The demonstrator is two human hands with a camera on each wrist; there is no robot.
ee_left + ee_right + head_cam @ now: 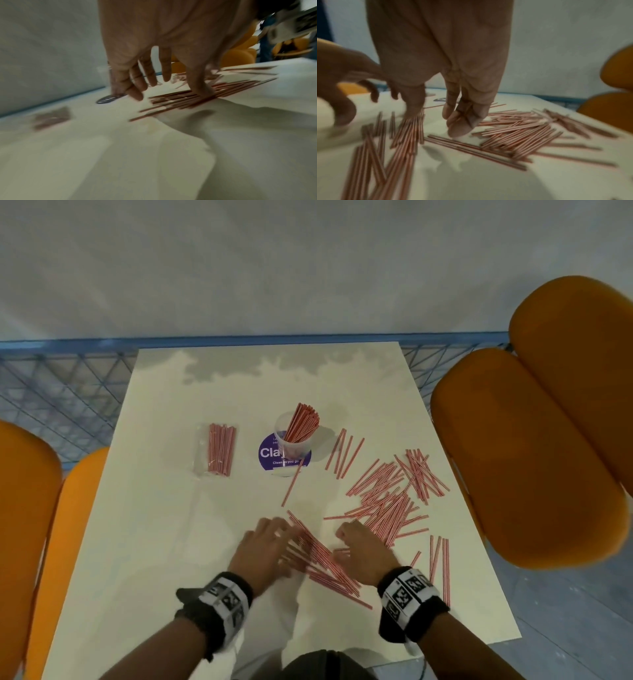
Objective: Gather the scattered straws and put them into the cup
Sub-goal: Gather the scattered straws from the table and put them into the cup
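Observation:
A clear plastic cup [295, 440] holding several red-and-white straws stands upright at mid-table. Loose straws [390, 498] lie in a heap to its right, the same heap [522, 132] showing beyond my right fingers. A rough bundle of straws [325, 563] lies on the table between my hands. My left hand [274, 539] has its fingers spread, and its thumb presses on that bundle [180, 100]. My right hand [349, 542] hangs over the table, thumb touching the bundle [407, 129], fingers [458, 127] loosely bent and holding nothing. Both wrist views are blurred.
A clear packet of straws [219, 450] lies left of the cup, which stands on a purple round sticker [270, 455]. Orange chairs stand at the right [531, 457] and left [27, 508] of the white table [154, 542]. A blue mesh fence [68, 392] runs behind.

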